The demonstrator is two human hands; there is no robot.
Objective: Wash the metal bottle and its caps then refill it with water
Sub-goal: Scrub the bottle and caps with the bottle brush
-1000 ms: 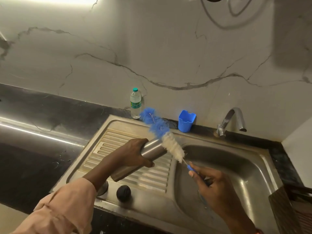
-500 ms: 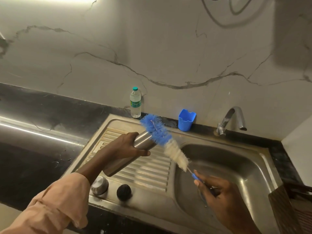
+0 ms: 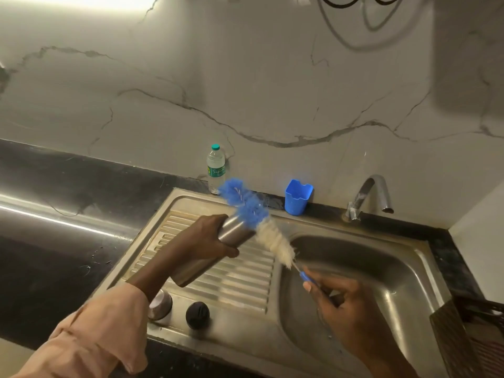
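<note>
My left hand [image 3: 203, 242] grips the metal bottle [image 3: 234, 231], tilted over the ribbed drainboard [image 3: 240, 276] with its mouth toward the upper right. My right hand [image 3: 343, 304] holds the blue handle of a long bottle brush [image 3: 261, 225]. The brush has blue bristles at its tip and white bristles lower down, and it lies across the bottle's mouth, outside the bottle. A metal cap [image 3: 161, 306] and a round black cap [image 3: 197, 315] sit on the sink's front ledge beneath my left forearm.
The steel sink basin [image 3: 381, 282] lies to the right, with a tap [image 3: 368, 197] behind it. A blue plastic cup [image 3: 298, 196] and a small plastic water bottle [image 3: 216, 167] stand by the marble wall. A dark brown basket [image 3: 474, 336] sits at the right edge.
The brush slid toward the lower right across the bottle's mouth, then back up toward the wall. My left hand shifted the bottle slightly; both grips stayed the same.
</note>
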